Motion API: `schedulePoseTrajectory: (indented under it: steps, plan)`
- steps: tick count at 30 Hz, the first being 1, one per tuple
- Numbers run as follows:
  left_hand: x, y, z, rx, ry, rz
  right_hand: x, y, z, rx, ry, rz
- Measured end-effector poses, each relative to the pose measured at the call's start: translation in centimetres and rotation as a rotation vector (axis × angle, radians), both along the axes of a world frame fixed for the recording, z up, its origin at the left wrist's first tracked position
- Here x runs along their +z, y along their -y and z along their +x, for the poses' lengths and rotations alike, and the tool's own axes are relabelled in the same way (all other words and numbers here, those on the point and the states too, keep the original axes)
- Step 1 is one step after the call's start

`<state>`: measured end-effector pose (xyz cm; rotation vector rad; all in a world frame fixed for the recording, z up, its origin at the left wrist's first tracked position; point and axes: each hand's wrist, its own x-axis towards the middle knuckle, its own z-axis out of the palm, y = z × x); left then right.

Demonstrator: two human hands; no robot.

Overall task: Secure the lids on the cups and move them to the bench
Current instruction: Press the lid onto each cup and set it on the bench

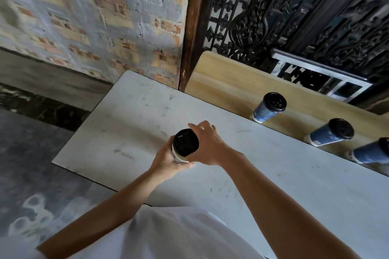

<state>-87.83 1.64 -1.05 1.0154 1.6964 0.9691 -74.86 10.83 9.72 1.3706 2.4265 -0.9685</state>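
A paper cup [177,156] with a black lid [185,142] is held above the white table [126,124]. My left hand [168,160] wraps around the cup's body from below. My right hand [207,146] grips the lid's right side, fingers curled over its rim. On the wooden bench [227,82] beyond the table stand three blue cups with black lids: one at the left [267,108], one in the middle [332,132], and one at the right frame edge [372,151], partly cut off.
A brick wall [94,19] rises behind the table on the left. A dark wooden post [189,33] and an ornate black iron gate [294,10] stand behind the bench. Grey floor [31,164] lies left of the table.
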Motion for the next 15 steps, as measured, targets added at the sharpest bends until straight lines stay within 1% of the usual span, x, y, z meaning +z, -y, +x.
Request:
schedulePoseTrajectory:
  steps: [3, 6, 8, 11, 15]
  plan:
    - [0.0, 0.6, 0.6, -0.023, -0.029, 0.003, 0.9, 0.3, 0.9, -0.093, -0.094, 0.036]
    - [-0.4, 1.2, 1.3, -0.076, -0.014, -0.005, 1.8, 0.9, 2.2, -0.163, -0.218, 0.123]
    - [-0.6, 1.5, 1.7, -0.117, -0.001, -0.007, 2.3, 1.5, 3.2, -0.172, -0.244, 0.163]
    - [-0.5, 1.8, 2.5, -0.161, -0.010, 0.007, 1.8, 2.9, 4.4, -0.127, -0.168, 0.170]
    - [0.1, 2.1, 3.3, -0.199, -0.038, 0.023, -0.5, 4.5, 4.9, -0.085, -0.020, 0.121]
